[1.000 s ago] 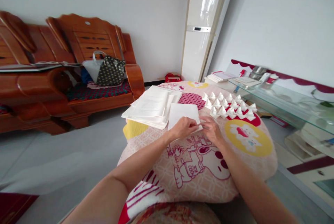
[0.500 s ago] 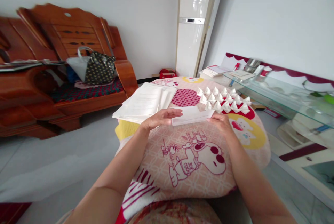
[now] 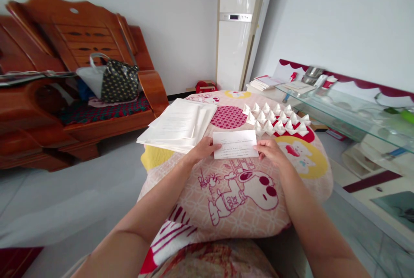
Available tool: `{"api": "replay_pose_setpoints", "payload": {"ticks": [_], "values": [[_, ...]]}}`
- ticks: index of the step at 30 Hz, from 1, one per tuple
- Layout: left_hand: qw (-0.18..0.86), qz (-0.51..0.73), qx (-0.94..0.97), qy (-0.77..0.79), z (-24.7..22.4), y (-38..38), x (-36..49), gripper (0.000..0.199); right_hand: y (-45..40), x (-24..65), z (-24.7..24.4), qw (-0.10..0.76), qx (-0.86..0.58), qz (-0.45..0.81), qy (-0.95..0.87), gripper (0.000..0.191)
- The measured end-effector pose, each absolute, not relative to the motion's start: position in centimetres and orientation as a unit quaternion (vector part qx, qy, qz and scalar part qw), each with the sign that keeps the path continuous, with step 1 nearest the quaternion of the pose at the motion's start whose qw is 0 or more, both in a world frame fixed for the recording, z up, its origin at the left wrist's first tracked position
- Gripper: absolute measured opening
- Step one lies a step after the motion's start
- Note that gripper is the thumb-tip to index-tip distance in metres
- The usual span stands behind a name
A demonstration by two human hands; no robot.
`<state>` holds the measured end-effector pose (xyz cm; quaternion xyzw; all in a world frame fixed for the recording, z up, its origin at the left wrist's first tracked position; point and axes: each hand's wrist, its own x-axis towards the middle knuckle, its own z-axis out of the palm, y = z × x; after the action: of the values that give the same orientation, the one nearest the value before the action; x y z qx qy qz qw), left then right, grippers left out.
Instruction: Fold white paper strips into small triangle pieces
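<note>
Between my hands a white sheet of paper with printed lines shows as a flat rectangle above the cloth. My left hand grips its left edge, thumb on top of the print. At the opposite edge, my right hand pinches the paper between thumb and fingers. A stack of printed paper sheets lies left of my left hand. Beyond my right hand, several folded white paper boats stand in rows.
A pink patterned cloth covers the round table. A glass-topped cabinet stands at the right, with papers on its far end. To the left is a wooden sofa bearing a dotted bag.
The paper has turned its printed face toward me and come level. My left fingers, stretched out before, have closed on its left edge. The view has shifted slightly.
</note>
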<state>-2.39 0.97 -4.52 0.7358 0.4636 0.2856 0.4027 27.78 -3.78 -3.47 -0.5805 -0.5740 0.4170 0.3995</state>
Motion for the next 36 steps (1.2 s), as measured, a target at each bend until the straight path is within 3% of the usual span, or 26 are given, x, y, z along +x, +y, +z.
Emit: {"api": "replay_pose_setpoints", "payload": {"ticks": [3, 8, 12, 15, 23, 28, 36], "values": [[0.358, 0.248, 0.701, 0.564, -4.1, 0.9, -1.3, 0.025, -3.2, 26.7, -4.1, 0.410, -0.640, 0.354, -0.545, 0.023], [0.219, 0.189, 0.717, 0.634, -2.5, 0.9, 0.0, 0.019, -2.4, 25.5, -4.2, 0.390, -0.690, 0.182, -0.582, 0.054], [0.187, 0.216, 0.710, 0.643, -2.0, 0.8, 0.4, 0.063, -2.3, 25.1, -4.0, 0.327, -0.700, 0.135, -0.621, 0.038], [0.200, 0.224, 0.714, 0.633, -2.1, 0.7, 0.3, 0.071, -2.2, 24.9, -4.0, 0.304, -0.710, 0.121, -0.624, 0.033], [0.218, 0.235, 0.718, 0.618, -2.1, 0.4, 0.1, 0.063, -1.4, 24.7, -4.0, 0.263, -0.734, 0.093, -0.619, 0.031], [0.221, 0.216, 0.740, 0.597, -2.0, 0.5, -0.1, 0.048, -0.6, 24.9, -3.2, 0.220, -0.719, 0.082, -0.654, 0.024], [0.221, 0.147, 0.768, 0.583, -2.0, 1.6, -0.5, 0.043, 0.0, 26.1, -2.7, 0.219, -0.686, 0.159, -0.676, 0.023]]}}
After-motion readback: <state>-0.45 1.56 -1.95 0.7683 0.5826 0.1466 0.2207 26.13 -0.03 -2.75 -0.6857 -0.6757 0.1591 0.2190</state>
